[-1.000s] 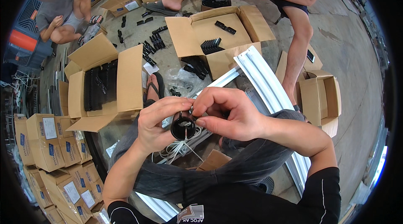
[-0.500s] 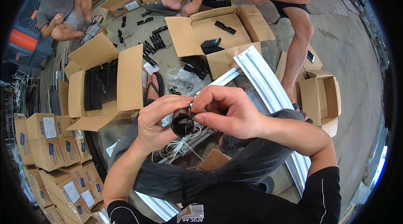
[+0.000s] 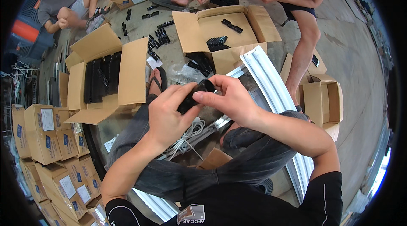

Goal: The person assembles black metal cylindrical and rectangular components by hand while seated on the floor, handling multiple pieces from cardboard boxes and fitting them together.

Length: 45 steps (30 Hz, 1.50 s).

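A glossy black tube-like part (image 3: 189,101) is held between my two hands above my lap. My left hand (image 3: 167,113) wraps its fingers round the lower left end of it. The upper right end is pinched by my right hand (image 3: 235,101), whose thumb presses on its near side. The part lies tilted, its far end pointing up and to the right, and my fingers cover much of it. Beyond my hands, a carton (image 3: 227,47) contains a stack of similar black parts (image 3: 216,43) and a loose one (image 3: 232,26).
An open carton (image 3: 132,77) packed with black parts stands at left, beside stacked sealed cartons (image 3: 40,137). Long white metal profiles (image 3: 271,79) lie at right. A coiled white cable (image 3: 184,139) is below my hands. Two people sit across from me; black parts (image 3: 161,36) lie on the floor.
The black part has turned from showing its round open end toward me to lying tilted sideways. My right hand has shifted slightly up. The person at far left has drawn an outstretched arm back.
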Each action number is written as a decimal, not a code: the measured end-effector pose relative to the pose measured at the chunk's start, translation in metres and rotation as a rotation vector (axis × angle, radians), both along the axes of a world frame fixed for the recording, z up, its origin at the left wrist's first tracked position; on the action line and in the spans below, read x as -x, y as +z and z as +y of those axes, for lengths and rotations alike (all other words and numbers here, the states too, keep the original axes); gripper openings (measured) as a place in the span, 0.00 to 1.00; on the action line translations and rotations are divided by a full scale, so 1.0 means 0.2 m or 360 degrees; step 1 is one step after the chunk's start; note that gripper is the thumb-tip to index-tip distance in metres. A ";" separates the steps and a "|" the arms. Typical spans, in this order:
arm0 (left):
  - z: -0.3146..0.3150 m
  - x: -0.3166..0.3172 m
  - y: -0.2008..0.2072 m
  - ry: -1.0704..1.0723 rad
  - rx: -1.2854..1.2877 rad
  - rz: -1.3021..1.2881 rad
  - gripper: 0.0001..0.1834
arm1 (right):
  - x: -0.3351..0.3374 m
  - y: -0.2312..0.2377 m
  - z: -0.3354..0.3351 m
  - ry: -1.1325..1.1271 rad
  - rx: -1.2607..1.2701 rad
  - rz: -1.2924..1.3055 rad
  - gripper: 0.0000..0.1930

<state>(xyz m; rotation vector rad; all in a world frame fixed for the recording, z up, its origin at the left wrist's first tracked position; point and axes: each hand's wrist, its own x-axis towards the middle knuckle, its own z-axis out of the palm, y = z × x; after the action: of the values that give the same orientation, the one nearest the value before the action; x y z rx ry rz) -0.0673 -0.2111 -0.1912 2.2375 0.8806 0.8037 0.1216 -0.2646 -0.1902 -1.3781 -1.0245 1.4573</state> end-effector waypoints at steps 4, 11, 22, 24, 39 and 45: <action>-0.03 -0.01 0.00 0.0047 0.0017 0.0141 0.23 | 0.01 -0.02 0.00 -0.0083 0.0212 0.0309 0.13; 0.03 0.03 -0.07 -0.0314 0.1663 -0.0081 0.21 | -0.03 -0.10 0.03 -0.0081 0.0338 0.0527 0.09; 0.09 0.09 -0.10 -0.0440 0.1935 -0.0409 0.16 | -0.05 -0.06 0.11 0.0113 0.0049 0.0011 0.12; 0.13 0.12 -0.05 -0.0303 0.1968 -0.0469 0.17 | -0.06 -0.08 0.12 0.0110 0.0004 0.0023 0.13; 0.35 0.43 0.16 0.0172 0.1702 -0.1320 0.14 | -0.10 -0.41 0.44 0.0354 0.0675 -0.0482 0.15; 0.41 0.49 0.15 0.0093 0.1814 -0.1484 0.15 | 0.16 -0.87 0.80 0.0809 -0.0054 -0.1954 0.10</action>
<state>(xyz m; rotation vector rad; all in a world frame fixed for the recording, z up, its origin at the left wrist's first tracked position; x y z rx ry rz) -0.1645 -0.1283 -0.1606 0.7129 0.6417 0.8989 0.0901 -0.1055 -0.3642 -2.1189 -2.2582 0.7665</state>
